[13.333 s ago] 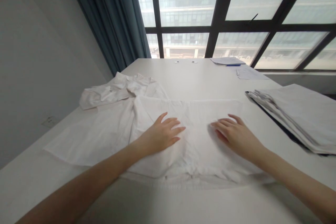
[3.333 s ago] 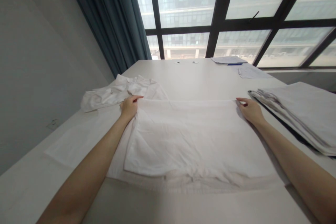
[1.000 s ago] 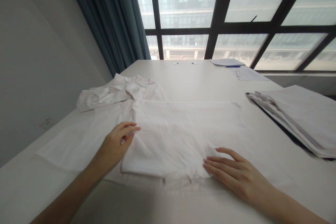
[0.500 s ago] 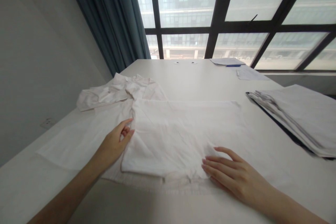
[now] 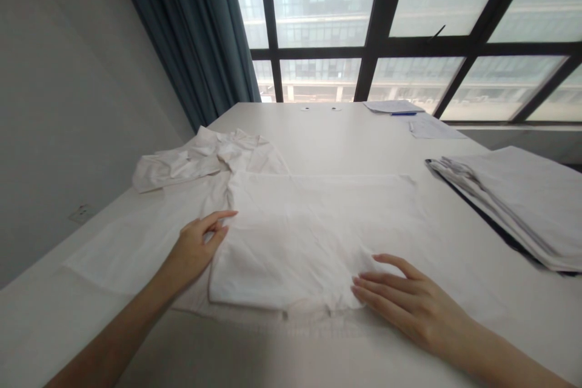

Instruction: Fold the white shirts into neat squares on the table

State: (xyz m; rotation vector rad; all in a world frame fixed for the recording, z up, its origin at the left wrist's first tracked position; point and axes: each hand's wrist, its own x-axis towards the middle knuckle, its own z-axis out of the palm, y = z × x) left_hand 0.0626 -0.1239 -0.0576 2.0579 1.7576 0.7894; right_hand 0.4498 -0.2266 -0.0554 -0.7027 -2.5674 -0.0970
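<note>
- I find the thin white woven-cloth garment on the white, smooth-topped table, a folded panel lying squared toward the near edge and a crumpled part by the left edge.
- My left hand is at the panel's left fold, forefinger and thumb tips parted; whether its curled fingers pinch any cloth, I cannot tell.
- My right hand lies palm down near the table's near edge, fingers extended and thumb spread, touching the cloth and gripping nothing visible.
- I judge the fabric light, soft and limp, neither fragile nor stiff; it creases readily, and single layers probably slide on the smooth top.
- I rate the far straight fold as the best hold, pinched at both its corners so all layers come together; the gathered near hem looks looser and likelier to shift.
- A stack of folded white cloths sits by the right edge, well apart.
</note>
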